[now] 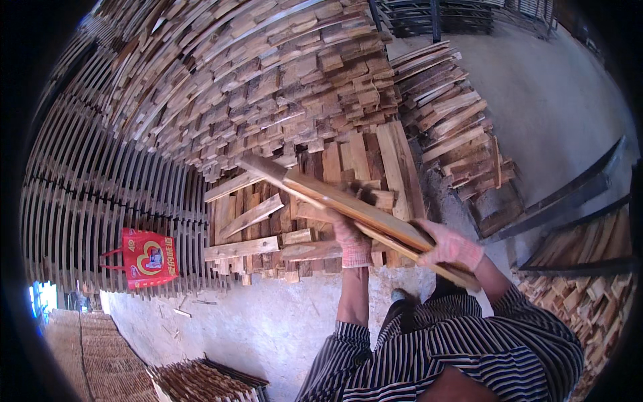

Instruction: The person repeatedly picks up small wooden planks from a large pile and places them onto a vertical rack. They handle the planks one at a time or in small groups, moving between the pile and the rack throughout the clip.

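Several wooden boards lie bundled together across both my gloved hands, slanting from upper left to lower right. My left hand is closed around them from below, near the middle of their length. Toward their lower right end, my right hand grips the same boards. Beneath and beyond them is a low stack of loose planks, some laid crosswise on top. Where the boards cover it, part of this stack is hidden.
A tall wall of stacked planks rises behind. A red bag hangs on the slatted stack at left. More planks lie in a row at far right, near a dark metal beam. Wood scraps fill the right edge.
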### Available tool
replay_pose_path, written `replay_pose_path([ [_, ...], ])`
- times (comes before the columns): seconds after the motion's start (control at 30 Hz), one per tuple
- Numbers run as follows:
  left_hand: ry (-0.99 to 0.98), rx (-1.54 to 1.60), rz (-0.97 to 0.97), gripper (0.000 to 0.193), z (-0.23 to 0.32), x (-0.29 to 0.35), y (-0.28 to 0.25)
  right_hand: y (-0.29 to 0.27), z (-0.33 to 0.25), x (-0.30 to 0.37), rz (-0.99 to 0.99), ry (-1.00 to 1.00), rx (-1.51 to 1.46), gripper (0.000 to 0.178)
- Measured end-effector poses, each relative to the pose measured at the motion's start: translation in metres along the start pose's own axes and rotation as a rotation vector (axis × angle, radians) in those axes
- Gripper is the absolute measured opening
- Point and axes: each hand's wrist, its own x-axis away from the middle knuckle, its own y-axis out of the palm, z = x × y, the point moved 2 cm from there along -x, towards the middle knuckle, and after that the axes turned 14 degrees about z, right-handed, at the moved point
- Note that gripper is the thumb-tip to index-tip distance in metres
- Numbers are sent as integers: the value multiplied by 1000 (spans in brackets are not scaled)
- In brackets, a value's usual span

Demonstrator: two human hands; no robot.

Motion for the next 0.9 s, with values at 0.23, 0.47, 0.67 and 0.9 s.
replay_pose_path([
  [0.23, 79, 1, 497, 112, 72, 19, -75, 58, -63, -56, -123, -86, 458, 100],
  [0.47, 314, 282, 404, 103, 85, -21, -91, 109, -116, -133, 166, -404, 623, 89],
  [0.67, 259, 174, 289, 102, 106, -102, -125, 117, -106, -218, 211, -403, 525, 75],
  [0.9, -37, 240, 373, 81, 210, -200, -223, 103, -50, -321, 232, -307, 642, 72],
])
